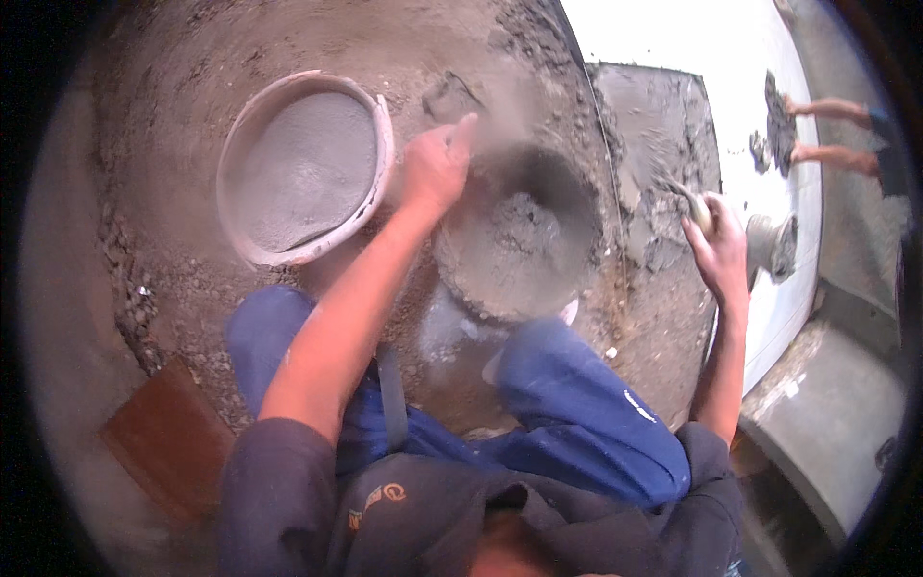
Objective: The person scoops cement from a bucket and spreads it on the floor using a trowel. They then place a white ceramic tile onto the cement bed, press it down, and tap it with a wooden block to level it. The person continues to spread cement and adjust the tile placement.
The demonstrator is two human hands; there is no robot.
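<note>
The right hand [723, 245] wraps a trowel [701, 213], blade slanting far-left inside the mortar-smeared board's [707, 106] right edge; the left hand's [437, 168] grip is unclear.

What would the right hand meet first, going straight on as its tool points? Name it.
Most likely the grey mortar-like mix, just beyond the light-handled tool in the right hand; depth is unclear, so the tip may already touch it.

Left hand [437, 165] is showing blurred, upper-left of dark bucket [560, 176]; co-worker [886, 154], far right of it, is getting cut off.
</note>
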